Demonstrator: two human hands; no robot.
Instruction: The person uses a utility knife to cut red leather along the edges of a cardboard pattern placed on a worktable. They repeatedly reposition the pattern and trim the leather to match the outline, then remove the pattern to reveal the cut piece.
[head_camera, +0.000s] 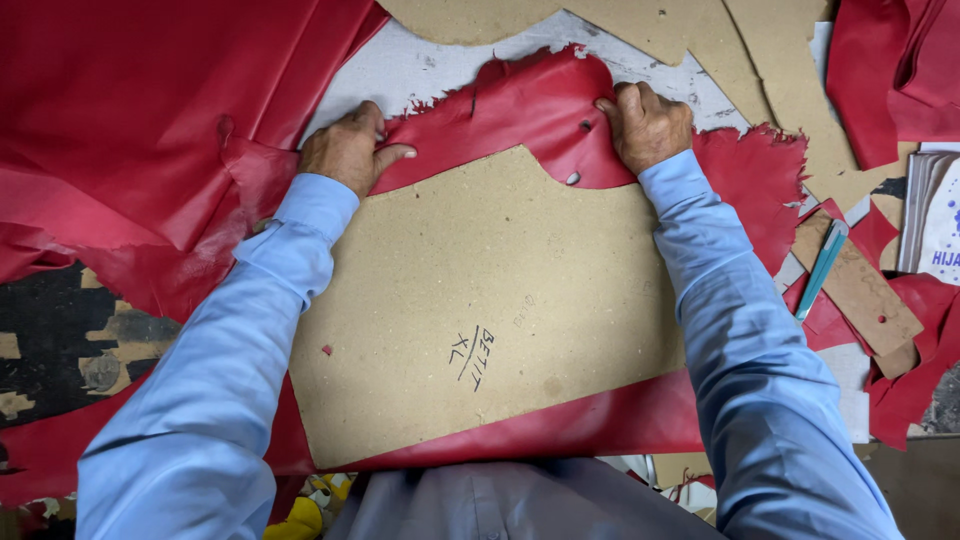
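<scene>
Left hand (348, 150) and right hand (647, 125) (both pressing flat) hold red leather (520, 105) around cardboard pattern (480, 300)

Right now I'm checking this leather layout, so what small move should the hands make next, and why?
Probably smooth the red leather outward past the cardboard pattern. Both the left hand and the right hand press at the pattern's top edge, where the leather looks ragged and slightly rumpled.
</scene>
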